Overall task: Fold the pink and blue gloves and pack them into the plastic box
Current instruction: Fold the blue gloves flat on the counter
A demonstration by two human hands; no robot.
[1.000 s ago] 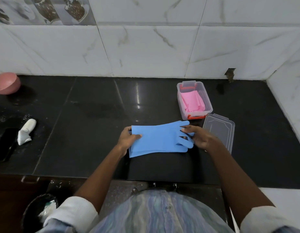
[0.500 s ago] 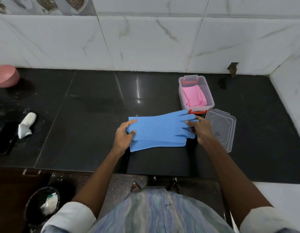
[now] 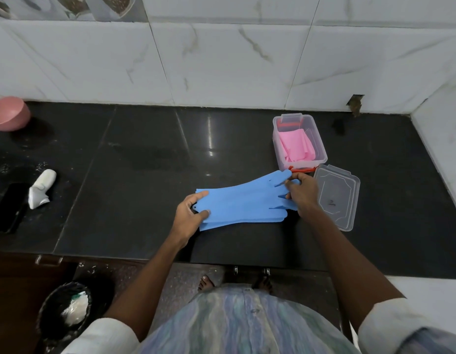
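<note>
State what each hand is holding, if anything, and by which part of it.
Both hands hold the stacked blue gloves on the counter: the left hand pinches the cuff end, the right hand grips the finger end.

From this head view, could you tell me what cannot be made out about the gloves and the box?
- Blue gloves: whether one or two are stacked; the layers overlap.
- Their fingertips: covered by the right hand.
- Pink gloves in the plastic box: how many; folded together.

Left hand (image 3: pixel 188 217) pinching, thumb over fingers, palm down. Right hand (image 3: pixel 302 192) opposite, fingers curled pinching. Both forearms extended forward.
</note>
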